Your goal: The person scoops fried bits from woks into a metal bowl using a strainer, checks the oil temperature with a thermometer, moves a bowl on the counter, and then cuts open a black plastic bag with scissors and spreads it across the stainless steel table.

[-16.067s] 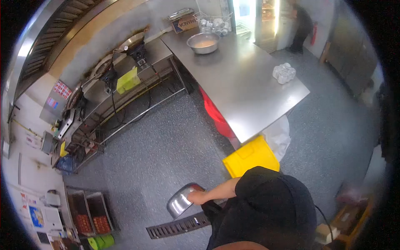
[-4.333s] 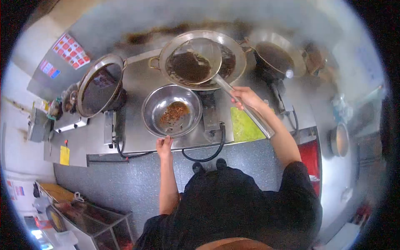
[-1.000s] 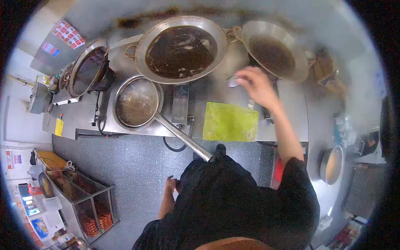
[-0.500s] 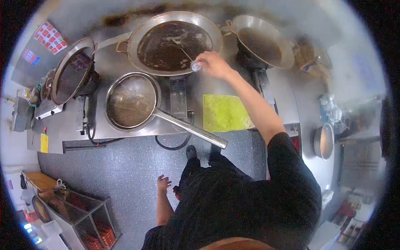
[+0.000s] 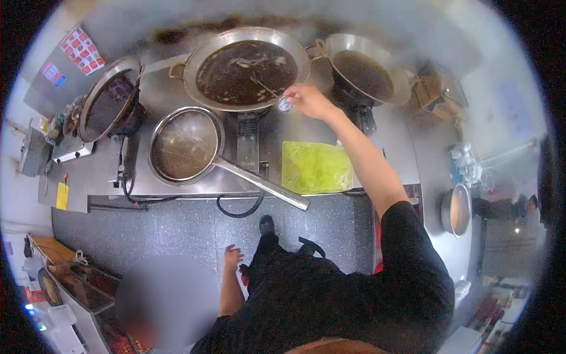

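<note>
At the rim of the middle wok (image 5: 194,94), my right hand (image 5: 305,101) is closed on a dial thermometer (image 5: 284,104). Its thin metal probe reaches into the dark liquid (image 5: 236,76), where some pale foam floats. My left hand (image 5: 233,256) hangs low over the floor, fingers apart, holding nothing. A long-handled round strainer (image 5: 184,144) rests over a metal bowl on the counter in front of the wok, its handle (image 5: 265,184) pointing toward my body. To the right of the handle lies a yellow-green cloth (image 5: 317,167).
A wok of dark liquid (image 5: 109,103) stands on the left, another (image 5: 368,74) on the right. Black hoses hang along the counter's front edge (image 5: 177,190). A bowl (image 5: 457,210) sits on the right-hand table. At lower left are a blurred round shape (image 5: 168,301) and racks (image 5: 88,289).
The strainer has left the middle wok for the bowl. My right hand has brought the thermometer leftward, its probe now in the liquid. My left hand has let go of the bowl.
</note>
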Demonstrator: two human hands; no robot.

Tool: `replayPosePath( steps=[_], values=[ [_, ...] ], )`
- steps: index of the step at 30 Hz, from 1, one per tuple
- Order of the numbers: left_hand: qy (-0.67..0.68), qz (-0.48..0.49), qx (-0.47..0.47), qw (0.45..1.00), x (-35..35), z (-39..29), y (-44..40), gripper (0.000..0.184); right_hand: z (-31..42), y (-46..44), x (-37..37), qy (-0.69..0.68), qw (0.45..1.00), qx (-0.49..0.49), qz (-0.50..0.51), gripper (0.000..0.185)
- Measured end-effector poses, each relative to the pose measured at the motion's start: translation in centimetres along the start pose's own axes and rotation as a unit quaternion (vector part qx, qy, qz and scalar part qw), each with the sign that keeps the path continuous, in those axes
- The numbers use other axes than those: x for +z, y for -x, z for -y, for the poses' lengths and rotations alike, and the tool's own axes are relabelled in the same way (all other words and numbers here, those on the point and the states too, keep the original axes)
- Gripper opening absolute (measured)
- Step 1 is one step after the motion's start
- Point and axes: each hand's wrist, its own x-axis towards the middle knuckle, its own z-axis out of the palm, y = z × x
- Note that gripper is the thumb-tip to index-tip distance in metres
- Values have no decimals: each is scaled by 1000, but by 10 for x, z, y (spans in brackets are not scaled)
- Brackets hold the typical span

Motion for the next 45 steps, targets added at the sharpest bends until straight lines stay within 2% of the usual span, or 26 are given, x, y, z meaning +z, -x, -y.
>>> replayPosePath(
  steps=[4,6,10,11,13,14,15,17,18,19,20,22,23,24,25,26,27,28,29,30,31,32,35,37,41,45],
  values=[
    [-44,72,5,996,33,11,7,58,-26,-14,40,24,998,33,-44,21],
    [-85,108,3,990,37,11,5,57,-1,-9,34,49,996,64,-49,27],
    [-111,143,-60,982,44,-9,-4,60,6,22,34,43,975,88,-197,41],
    [-117,145,-72,980,47,-15,-6,60,16,47,27,-9,971,85,-223,45],
    [-143,174,-67,972,47,-16,-24,58,39,106,11,-84,965,152,-197,51],
    [-148,182,-62,970,49,-16,-36,57,29,141,27,-108,963,88,-230,49],
    [-175,174,-59,967,57,-21,-35,57,38,190,25,-100,965,75,-231,47],
    [-225,156,-47,961,83,-37,-25,55,20,308,79,-102,970,174,-135,39],
    [-150,213,-65,963,84,-22,-51,54,35,366,67,-203,937,284,-1,38],
    [-195,211,-46,957,101,-23,-53,53,26,443,101,-105,950,285,76,42],
    [-239,207,-29,948,121,-21,-51,53,30,513,130,-155,908,351,168,42],
    [-297,215,33,930,170,-12,-30,45,45,642,172,-197,780,469,364,49],
    [-376,253,125,883,218,-10,-26,41,54,704,182,-196,798,465,329,46],
    [-450,284,212,820,261,-1,-38,37,66,753,183,-199,814,459,295,43],
    [-521,307,290,742,296,-7,-10,34,70,774,174,-209,809,476,273,41],
    [-597,328,230,695,345,-14,14,32,75,795,166,-219,804,493,251,38],
    [-513,284,386,712,386,-14,66,34,64,806,144,-229,779,533,240,36],
    [-524,360,341,693,436,-11,65,32,58,812,120,-238,751,570,231,34],
    [-513,393,309,698,485,-42,140,29,57,816,103,-291,717,628,79,28],
    [-551,407,327,651,535,-45,159,30,56,818,87,-334,659,669,-75,23],
    [-515,480,285,651,588,-30,136,33,52,815,73,-387,609,661,-206,21],
    [-453,513,177,707,634,-42,178,37,44,811,60,-428,544,639,-336,20],
    [-376,579,110,715,761,-60,265,45,12,801,23,-431,485,598,-471,19],
    [-332,616,83,709,842,-52,283,47,-3,792,-17,-426,463,583,-514,20],
    [-313,580,92,747,972,-39,306,54,-60,816,-84,-385,434,564,-588,21],
    [-336,587,68,733,1059,-35,294,49,-133,859,-158,-345,360,561,-661,41]
  ],
)
